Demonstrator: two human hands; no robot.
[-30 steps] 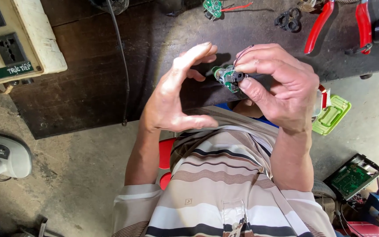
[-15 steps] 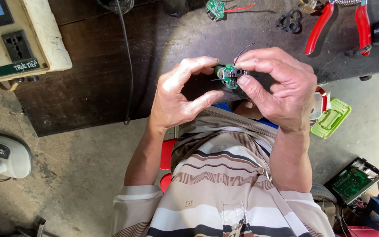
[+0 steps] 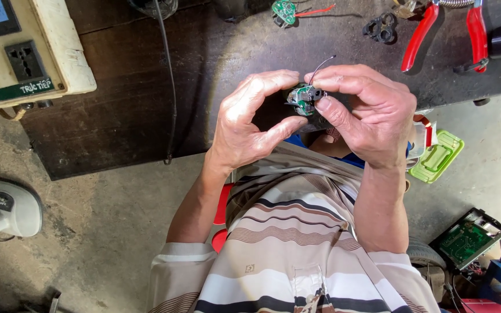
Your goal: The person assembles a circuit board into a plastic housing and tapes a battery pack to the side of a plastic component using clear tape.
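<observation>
Dark wooden workbench [image 3: 129,110] fills upper frame; cream socket box [image 3: 27,49] at its left edge, red-handled pliers [image 3: 445,29] near far right corner. Left hand [image 3: 250,124] and right hand [image 3: 372,113] meet above the bench's near edge, fingertips pinched together on a small green circuit module [image 3: 302,98], thin black wire rising from it.

workbench [image 3: 146,116]: small circuit part [image 3: 304,98] above its near edge, between left hand [image 3: 250,124] and right hand [image 3: 372,113] | pliers [image 3: 447,29] far right on it | socket box [image 3: 24,52] at its left end | cable [image 3: 166,75] across it
</observation>
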